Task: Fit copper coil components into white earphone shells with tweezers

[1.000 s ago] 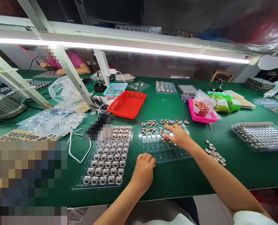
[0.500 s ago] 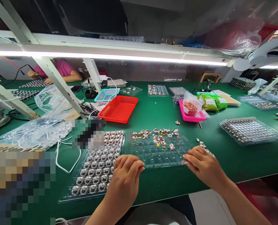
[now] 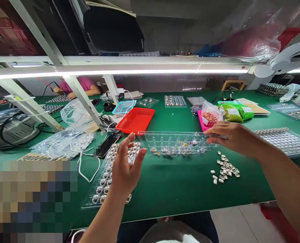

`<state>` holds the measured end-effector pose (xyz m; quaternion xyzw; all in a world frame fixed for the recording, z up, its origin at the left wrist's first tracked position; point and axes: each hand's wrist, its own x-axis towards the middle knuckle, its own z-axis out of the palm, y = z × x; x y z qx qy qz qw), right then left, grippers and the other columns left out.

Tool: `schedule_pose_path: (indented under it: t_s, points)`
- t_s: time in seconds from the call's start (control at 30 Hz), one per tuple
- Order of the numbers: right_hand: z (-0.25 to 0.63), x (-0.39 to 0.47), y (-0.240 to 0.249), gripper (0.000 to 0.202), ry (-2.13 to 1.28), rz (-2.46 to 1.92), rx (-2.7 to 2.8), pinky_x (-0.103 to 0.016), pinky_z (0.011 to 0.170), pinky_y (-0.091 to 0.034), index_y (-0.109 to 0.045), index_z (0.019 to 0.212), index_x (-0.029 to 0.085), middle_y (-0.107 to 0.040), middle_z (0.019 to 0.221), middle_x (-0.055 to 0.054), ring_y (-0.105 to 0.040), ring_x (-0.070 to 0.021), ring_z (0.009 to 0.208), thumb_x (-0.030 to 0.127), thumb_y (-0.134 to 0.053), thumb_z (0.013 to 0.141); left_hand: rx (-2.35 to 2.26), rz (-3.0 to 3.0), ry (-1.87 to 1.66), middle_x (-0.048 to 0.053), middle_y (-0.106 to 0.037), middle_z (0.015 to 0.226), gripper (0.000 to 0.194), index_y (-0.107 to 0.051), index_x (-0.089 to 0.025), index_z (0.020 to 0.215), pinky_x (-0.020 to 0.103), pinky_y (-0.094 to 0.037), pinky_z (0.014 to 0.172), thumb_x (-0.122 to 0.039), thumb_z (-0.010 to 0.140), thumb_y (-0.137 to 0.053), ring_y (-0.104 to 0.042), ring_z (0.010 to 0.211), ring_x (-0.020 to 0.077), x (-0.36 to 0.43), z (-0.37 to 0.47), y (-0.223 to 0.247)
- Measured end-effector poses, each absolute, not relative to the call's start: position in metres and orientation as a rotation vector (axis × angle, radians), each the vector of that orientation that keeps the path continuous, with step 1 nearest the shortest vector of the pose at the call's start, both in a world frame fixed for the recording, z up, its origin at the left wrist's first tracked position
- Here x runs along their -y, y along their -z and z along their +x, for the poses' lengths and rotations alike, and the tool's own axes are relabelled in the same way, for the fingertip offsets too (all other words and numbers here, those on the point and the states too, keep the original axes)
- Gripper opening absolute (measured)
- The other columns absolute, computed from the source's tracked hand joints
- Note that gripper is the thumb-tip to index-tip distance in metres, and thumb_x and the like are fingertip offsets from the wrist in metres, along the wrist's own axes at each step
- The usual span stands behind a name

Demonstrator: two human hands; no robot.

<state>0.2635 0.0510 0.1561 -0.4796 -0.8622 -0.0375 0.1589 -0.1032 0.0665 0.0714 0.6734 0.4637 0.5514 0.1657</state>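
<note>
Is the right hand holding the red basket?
No, the right hand holds the right end of the clear tray, while the red basket stands farther back on the green table.

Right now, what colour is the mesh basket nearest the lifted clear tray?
Red: the mesh basket is red, seen best in the head view.

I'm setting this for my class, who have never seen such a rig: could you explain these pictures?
There is no machine here, just bare-handed human work; every picture comes from one head-worn camera looking forward and down. On the green table lie shiny round parts in rows, a red basket, a pink basket and loose pale parts. The right hand holds a clear tray by its edge, tilted; the left hand is open near its other end.
</note>
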Motion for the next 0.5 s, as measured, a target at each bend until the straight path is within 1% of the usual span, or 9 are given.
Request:
schedule_pose_path:
  t_s: [0.07, 0.1, 0.17, 0.23, 0.3, 0.37, 0.43, 0.5]
  points:
    - [0.263, -0.058, -0.166, 0.027, 0.034, -1.417, 2.469, -0.037, 0.085, -0.055, -0.072, 0.115, 0.018, -0.076, 0.110, -0.010, -0.071, -0.0241, 0.098, 0.015, -0.060, 0.091, -1.287, 1.821, -1.519, 0.012, -0.057, 0.139, 0.053, -0.049, -0.025, 0.140, 0.048, -0.049, 0.103, -0.042, 0.091, -0.063, -0.059, 0.123, 0.0299, -0.070, -0.106, -0.060]
    - [0.262, -0.061, -0.171, 0.027, 0.009, -1.438, 2.462, -0.036, 0.084, -0.055, -0.073, 0.115, 0.019, -0.076, 0.110, -0.010, -0.071, -0.0246, 0.100, 0.016, -0.061, 0.091, -1.276, 1.781, -1.488, 0.013, -0.057, 0.139, 0.053, -0.049, -0.025, 0.139, 0.048, -0.048, 0.105, -0.043, 0.091, -0.063, -0.059, 0.124, 0.0297, -0.072, -0.107, -0.055]
    - [0.260, -0.066, -0.177, 0.026, -0.024, -1.474, 2.441, -0.035, 0.082, -0.055, -0.074, 0.115, 0.021, -0.076, 0.111, -0.009, -0.070, -0.0256, 0.101, 0.023, -0.067, 0.090, -1.254, 1.696, -1.437, 0.014, -0.059, 0.138, 0.053, -0.050, -0.023, 0.139, 0.049, -0.046, 0.107, -0.044, 0.091, -0.063, -0.058, 0.125, 0.0294, -0.077, -0.108, -0.047]
    - [0.258, -0.071, -0.181, 0.030, -0.033, -1.526, 2.415, -0.033, 0.077, -0.055, -0.075, 0.116, 0.022, -0.076, 0.111, -0.009, -0.071, -0.0256, 0.098, 0.032, -0.073, 0.087, -1.207, 1.598, -1.401, 0.015, -0.060, 0.136, 0.053, -0.051, -0.021, 0.138, 0.049, -0.045, 0.108, -0.044, 0.092, -0.061, -0.058, 0.126, 0.0292, -0.083, -0.107, -0.041]
    - [0.258, -0.077, -0.183, 0.036, -0.037, -1.598, 2.384, -0.029, 0.072, -0.053, -0.074, 0.119, 0.019, -0.077, 0.109, -0.010, -0.073, -0.0230, 0.090, 0.036, -0.072, 0.087, -1.160, 1.501, -1.366, 0.016, -0.061, 0.135, 0.051, -0.054, -0.018, 0.135, 0.048, -0.045, 0.108, -0.045, 0.092, -0.061, -0.058, 0.126, 0.0290, -0.089, -0.106, -0.036]
    - [0.261, -0.084, -0.182, 0.039, -0.034, -1.644, 2.353, -0.026, 0.068, -0.050, -0.073, 0.121, 0.014, -0.078, 0.105, -0.010, -0.073, -0.0192, 0.082, 0.037, -0.067, 0.090, -1.137, 1.421, -1.331, 0.016, -0.063, 0.133, 0.049, -0.057, -0.017, 0.131, 0.046, -0.045, 0.108, -0.044, 0.091, -0.062, -0.059, 0.125, 0.0287, -0.094, -0.105, -0.032]
    - [0.265, -0.088, -0.179, 0.041, -0.020, -1.618, 2.351, -0.025, 0.065, -0.048, -0.073, 0.120, 0.011, -0.078, 0.102, -0.010, -0.073, -0.0162, 0.076, 0.038, -0.065, 0.091, -1.131, 1.371, -1.315, 0.015, -0.064, 0.131, 0.047, -0.060, -0.016, 0.127, 0.045, -0.046, 0.107, -0.044, 0.090, -0.063, -0.061, 0.124, 0.0283, -0.097, -0.104, -0.029]
    - [0.269, -0.091, -0.177, 0.041, -0.007, -1.542, 2.371, -0.024, 0.063, -0.047, -0.074, 0.118, 0.010, -0.078, 0.102, -0.010, -0.072, -0.0144, 0.073, 0.038, -0.066, 0.089, -1.120, 1.344, -1.314, 0.014, -0.066, 0.130, 0.045, -0.062, -0.017, 0.125, 0.043, -0.047, 0.106, -0.043, 0.089, -0.064, -0.061, 0.123, 0.0281, -0.098, -0.104, -0.029]
